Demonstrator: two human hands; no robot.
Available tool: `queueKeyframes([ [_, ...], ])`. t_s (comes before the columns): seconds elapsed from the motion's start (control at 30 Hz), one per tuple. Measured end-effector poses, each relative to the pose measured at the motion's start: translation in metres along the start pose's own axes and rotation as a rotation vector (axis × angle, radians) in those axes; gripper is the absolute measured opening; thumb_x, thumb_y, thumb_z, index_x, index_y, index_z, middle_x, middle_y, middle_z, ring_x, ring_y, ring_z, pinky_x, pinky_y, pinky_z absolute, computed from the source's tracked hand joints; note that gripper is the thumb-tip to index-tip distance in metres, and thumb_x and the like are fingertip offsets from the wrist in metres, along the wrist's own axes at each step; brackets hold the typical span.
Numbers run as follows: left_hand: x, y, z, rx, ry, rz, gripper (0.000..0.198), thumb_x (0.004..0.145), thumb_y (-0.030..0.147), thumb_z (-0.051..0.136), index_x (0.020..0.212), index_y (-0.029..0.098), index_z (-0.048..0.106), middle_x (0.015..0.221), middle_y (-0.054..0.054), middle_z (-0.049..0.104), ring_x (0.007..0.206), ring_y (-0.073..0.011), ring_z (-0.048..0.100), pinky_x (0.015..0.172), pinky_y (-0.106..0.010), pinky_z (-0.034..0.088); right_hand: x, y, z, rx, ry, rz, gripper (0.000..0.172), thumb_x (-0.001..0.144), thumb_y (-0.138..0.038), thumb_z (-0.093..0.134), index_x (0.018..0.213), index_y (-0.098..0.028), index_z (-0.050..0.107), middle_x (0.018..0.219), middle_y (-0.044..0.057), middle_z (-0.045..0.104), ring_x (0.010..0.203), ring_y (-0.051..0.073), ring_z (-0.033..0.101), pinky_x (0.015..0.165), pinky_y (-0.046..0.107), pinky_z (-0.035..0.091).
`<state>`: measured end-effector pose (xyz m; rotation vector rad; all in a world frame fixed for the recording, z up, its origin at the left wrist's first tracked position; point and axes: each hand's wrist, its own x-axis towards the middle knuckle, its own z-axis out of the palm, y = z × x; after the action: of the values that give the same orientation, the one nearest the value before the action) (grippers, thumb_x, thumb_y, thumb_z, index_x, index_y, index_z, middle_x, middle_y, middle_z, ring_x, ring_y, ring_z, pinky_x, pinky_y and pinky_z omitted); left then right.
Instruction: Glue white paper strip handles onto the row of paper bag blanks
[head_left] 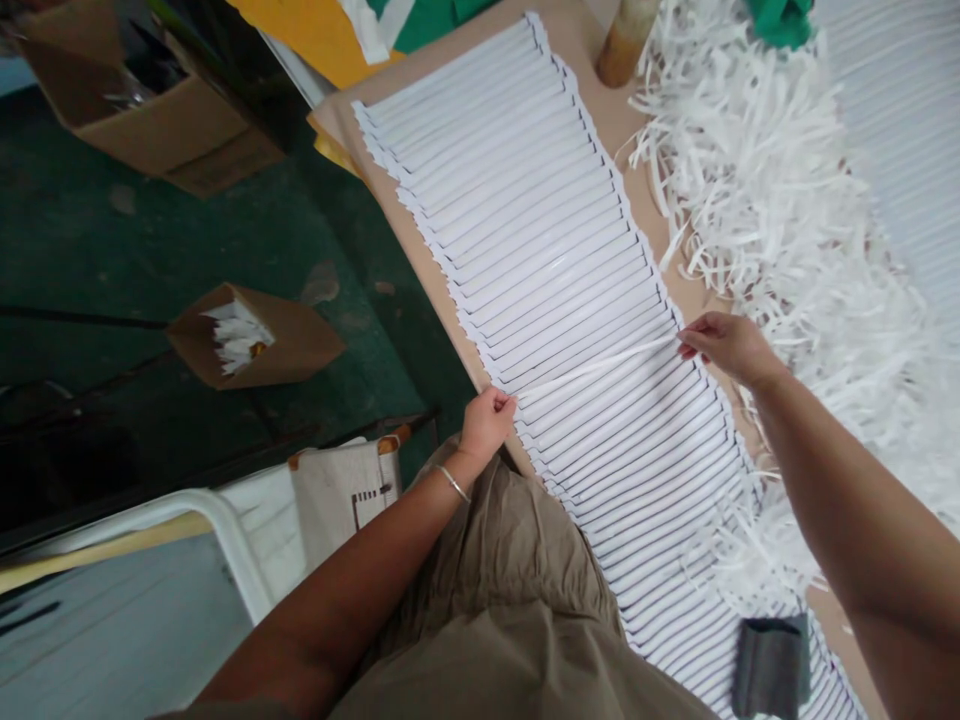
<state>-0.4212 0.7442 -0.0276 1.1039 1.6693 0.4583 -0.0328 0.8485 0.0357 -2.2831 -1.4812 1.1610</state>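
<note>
A narrow white paper strip point(600, 364) is stretched between my two hands across a long row of overlapping white sheets point(540, 210) with dark edges. My left hand point(489, 420) pinches one end at the row's near edge, beside the table's side. At the far edge of the row, my right hand point(724, 345) is closed on the other end. The sheets fan out in steps along the table, above and below the strip.
Loose white strips point(780, 180) are heaped on the brown-covered table point(577, 50). A dark grey block point(772, 665) lies on the lower sheets, and a jar point(628, 42) stands at the top. Left are cardboard boxes point(180, 140), a paper bag point(300, 340) and a chair point(232, 540).
</note>
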Motion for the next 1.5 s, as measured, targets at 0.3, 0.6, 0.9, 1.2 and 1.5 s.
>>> queueKeyframes([
  [0.3, 0.002, -0.004, 0.006, 0.093, 0.033, 0.019, 0.02, 0.091, 0.029, 0.058, 0.075, 0.02, 0.061, 0.066, 0.0, 0.068, 0.066, -0.0156, 0.064, 0.069, -0.026, 0.046, 0.024, -0.011, 0.009, -0.034, 0.092, -0.08, 0.008, 0.09, -0.018, 0.063, 0.082, -0.017, 0.063, 0.071, 0.004, 0.073, 0.062, 0.012, 0.065, 0.058, 0.021, 0.047],
  [0.6, 0.002, -0.006, 0.012, 0.195, 0.089, 0.02, 0.018, 0.092, 0.03, 0.061, 0.077, 0.021, 0.06, 0.078, -0.004, 0.072, 0.076, -0.0177, 0.068, 0.075, -0.027, 0.049, 0.038, -0.009, 0.016, -0.151, 0.184, -0.099, 0.005, 0.086, -0.014, 0.065, 0.083, -0.016, 0.063, 0.068, 0.003, 0.069, 0.062, 0.012, 0.062, 0.066, 0.023, 0.047],
  [0.9, 0.001, 0.001, 0.009, 0.253, 0.068, 0.001, 0.018, 0.094, 0.031, 0.059, 0.079, 0.021, 0.059, 0.081, -0.005, 0.073, 0.079, -0.019, 0.069, 0.074, -0.027, 0.048, 0.038, -0.016, 0.02, -0.226, 0.237, -0.129, 0.005, 0.083, -0.021, 0.066, 0.082, -0.016, 0.066, 0.07, 0.005, 0.069, 0.063, 0.016, 0.06, 0.068, 0.028, 0.048],
  [1.2, 0.006, -0.004, 0.011, 0.319, 0.103, 0.05, 0.021, 0.092, 0.035, 0.059, 0.076, 0.022, 0.056, 0.072, -0.003, 0.068, 0.07, -0.019, 0.066, 0.067, -0.027, 0.044, 0.051, -0.005, 0.029, -0.384, 0.258, -0.198, 0.014, 0.085, -0.029, 0.059, 0.088, -0.018, 0.068, 0.085, 0.01, 0.074, 0.078, 0.023, 0.067, 0.075, 0.034, 0.051],
  [1.5, 0.008, -0.005, 0.012, 0.326, 0.106, 0.067, 0.021, 0.092, 0.036, 0.056, 0.076, 0.022, 0.055, 0.07, -0.003, 0.068, 0.066, -0.0188, 0.064, 0.064, -0.027, 0.042, 0.058, -0.004, 0.038, -0.496, 0.272, -0.216, 0.018, 0.087, -0.028, 0.055, 0.094, -0.018, 0.069, 0.089, 0.011, 0.075, 0.083, 0.025, 0.067, 0.077, 0.034, 0.049],
])
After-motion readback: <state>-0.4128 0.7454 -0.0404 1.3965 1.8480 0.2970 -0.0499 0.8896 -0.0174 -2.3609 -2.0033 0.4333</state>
